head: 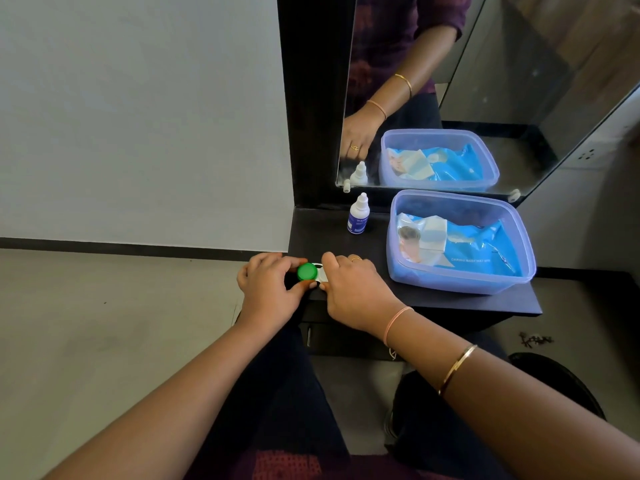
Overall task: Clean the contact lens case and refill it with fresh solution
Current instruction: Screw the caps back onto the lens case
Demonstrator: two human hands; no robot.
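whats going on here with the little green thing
A person works at a dark shelf under a mirror. The left hand grips the green cap of a lens case, and the right hand pinches the case's white body to steady it. The cap appears to sit on the case. A capped bottle stands behind, untouched, and a tub holding a wipes pack sits to the right.

— What sort of place is this?
— A home, by the look of it: a dressing corner. The left hand (270,285) and right hand (353,292) are at the front edge of a dark dressing table (346,237), with its wall mirror (519,98) just beyond them.
— What else?
— A drawer (346,341) below the hands, a dropper bottle (359,214) beyond them, and right of the right hand a plastic tub (460,282) holding a baby wet-wipes pack (478,247).
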